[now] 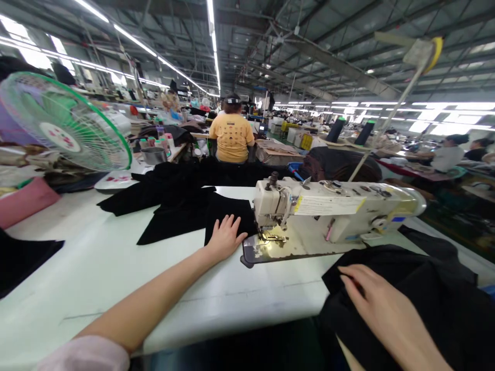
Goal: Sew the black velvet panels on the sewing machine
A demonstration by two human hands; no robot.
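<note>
My left hand (225, 238) lies flat with its fingers spread on a black fabric piece (224, 205), just left of the sewing machine's needle area. My right hand (373, 294) pinches the near left edge of a bunched black cloth (421, 296), which drapes over the table's front edge at the right. Between the two hands stands a white industrial sewing machine (336, 206), its light shining on the worn needle plate (273, 247). The presser foot (274, 237) shows no cloth beneath it.
More black fabric pieces (178, 206) lie behind and left of my left hand on the pale table (162, 278). A green fan (64, 123) stands at the left. A thread stand (386, 113) rises behind the machine. A person in a yellow shirt (232, 136) sits ahead.
</note>
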